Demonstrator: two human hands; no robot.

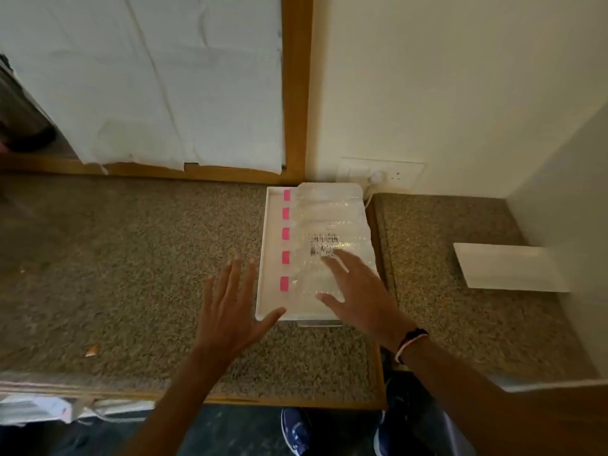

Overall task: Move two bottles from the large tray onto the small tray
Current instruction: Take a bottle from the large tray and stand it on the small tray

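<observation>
A large white tray (270,258) lies on the speckled counter, holding several clear plastic bottles (324,212) lying side by side, each with a pink cap (285,233) pointing left. A small white tray (503,266) sits empty on the lower counter to the right. My left hand (230,301) hovers open just left of the large tray, thumb over its near corner. My right hand (358,291) is spread open over the nearest bottles, holding nothing.
A wooden strip (378,245) divides the two counter sections. A wall socket with a white plug (378,176) sits behind the large tray. A wood-framed window covered in paper (148,80) stands at the back. A small scrap (92,350) lies near the counter's front edge.
</observation>
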